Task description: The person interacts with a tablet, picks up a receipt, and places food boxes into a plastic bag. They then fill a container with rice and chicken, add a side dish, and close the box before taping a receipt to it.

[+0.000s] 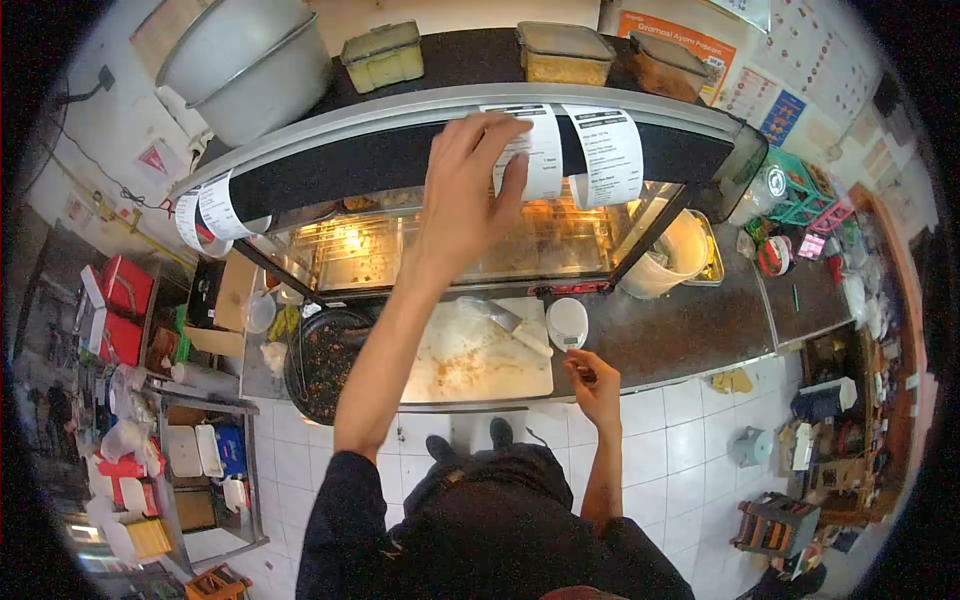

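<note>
My left hand (pixel 468 180) is raised to the front edge of the display case, its thumb and fingers apart over the printed face of a paper receipt (pixel 543 150). A second receipt (pixel 606 155) hangs just to the right. Lower down, my right hand (pixel 598 392) is near the counter's front edge with loosely bent fingers and nothing visible in them. Close beyond it sits a small white digital scale (pixel 568 322). A cleaver (pixel 505 322) lies on the crumb-strewn white cutting board (pixel 450 370), its handle pointing toward my right hand.
The lit glass display case (pixel 460 250) stands behind the board. A dark round pan (pixel 325 365) with brown bits is left of the board. More receipts (pixel 217 210) hang at the left. Metal basins (pixel 250 80) and lidded containers (pixel 565 52) sit on top; a white bucket (pixel 665 255) stands right.
</note>
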Motion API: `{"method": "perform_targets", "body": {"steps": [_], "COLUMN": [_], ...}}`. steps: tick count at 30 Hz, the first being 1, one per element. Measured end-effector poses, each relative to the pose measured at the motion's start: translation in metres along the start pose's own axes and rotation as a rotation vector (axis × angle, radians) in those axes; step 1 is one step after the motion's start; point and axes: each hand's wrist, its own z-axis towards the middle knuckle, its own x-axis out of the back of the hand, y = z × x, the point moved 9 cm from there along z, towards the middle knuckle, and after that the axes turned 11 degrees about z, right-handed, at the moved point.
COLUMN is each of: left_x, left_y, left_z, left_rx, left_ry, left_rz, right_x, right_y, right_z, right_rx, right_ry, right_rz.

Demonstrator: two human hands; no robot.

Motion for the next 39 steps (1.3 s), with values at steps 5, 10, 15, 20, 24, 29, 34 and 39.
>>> {"method": "perform_targets", "body": {"steps": [5, 10, 15, 20, 24, 29, 34, 39], "left_x": [-0.031, -0.016, 0.001, 0.031, 0.056, 0.093, 0.129, 0.077], "left_y": [-0.014, -0.031, -0.052, -0.08, -0.105, -0.123, -0.12, -0.109], "left_z": [0.01, 0.007, 0.002, -0.011, -0.021, -0.044, -0.116, -0.263], "left_rx": [-0.082, -0.046, 0.013, 0.035, 0.153, 0.343, 0.513, 0.985], "left_ry": [-0.073, -0.048, -0.073, -0.04, -0.057, 0.027, 0.313, 0.286], "left_rz": [0.244, 0.356, 0.444, 0.528, 0.553, -0.088, -0.251, -0.373], "right_x": [0.009, 0.035, 0.058, 0.029, 0.019, 0.013, 0.008, -0.03], "right_y": [-0.023, -0.122, -0.279, -0.314, -0.307, -0.308, -0.309, -0.314], "right_z": [0.007, 0.056, 0.12, 0.177, 0.187, 0.182, 0.181, 0.176], "right_rx": [0.011, 0.428, 0.993, 1.159, 1.148, 1.101, 1.072, 1.112], "right_ry": [0.006, 0.037, 0.293, 0.16, 0.102, 0.112, 0.083, 0.08], "right_rz": [0.069, 0.004, -0.381, -0.505, -0.569, -0.603, -0.646, -0.69]}}
